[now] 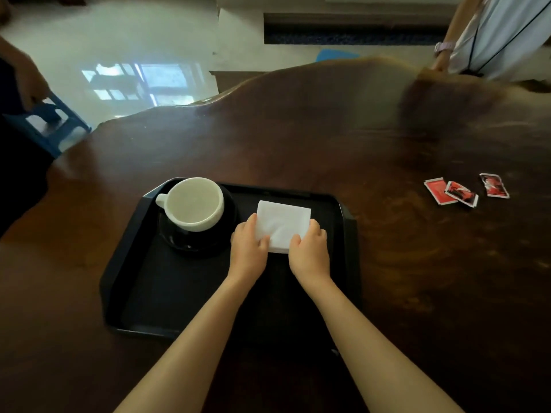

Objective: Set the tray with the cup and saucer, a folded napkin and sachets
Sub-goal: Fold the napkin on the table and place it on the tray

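The folded napkin is pinched at its near corners by the left hand and the right hand, with the fingers curled over its edges. This is probably done so it can be squared on the tray at the centre of the frame. Just left of it, the cup is seated on its saucer. Three sachets are left on the table at the right, well apart, and the path to them is judged unobstructed.

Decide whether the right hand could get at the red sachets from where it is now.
Probably yes: the right hand holds the napkin on the tray, but the sachets lie on bare table to its right with nothing between.
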